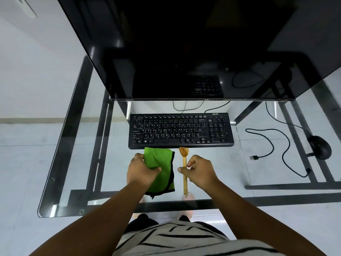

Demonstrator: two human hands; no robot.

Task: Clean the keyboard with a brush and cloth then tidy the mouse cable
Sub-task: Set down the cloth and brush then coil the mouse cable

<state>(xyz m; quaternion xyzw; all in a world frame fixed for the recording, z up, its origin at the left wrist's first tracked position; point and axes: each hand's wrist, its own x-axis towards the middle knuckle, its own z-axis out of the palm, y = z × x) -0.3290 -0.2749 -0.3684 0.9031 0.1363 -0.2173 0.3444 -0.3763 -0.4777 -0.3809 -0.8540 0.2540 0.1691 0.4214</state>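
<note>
Hands worked near the desk's [60, 137] front edge: the left hand [141, 171] gripped the green cloth [162, 163], the right hand [200, 171] pinched the brush [184, 174] handle, bristles just short of the keyboard [180, 131]. Sweeping row by row toward one edge looked best. The mouse [320, 146] and its loose cable [273, 145] lay at the right edge.

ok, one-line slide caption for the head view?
Left hand grips green cloth, right hand pinches brush before keyboard.

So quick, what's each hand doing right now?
Left hand: grips the green cloth.
Right hand: pinches the wooden brush by its handle.
</note>
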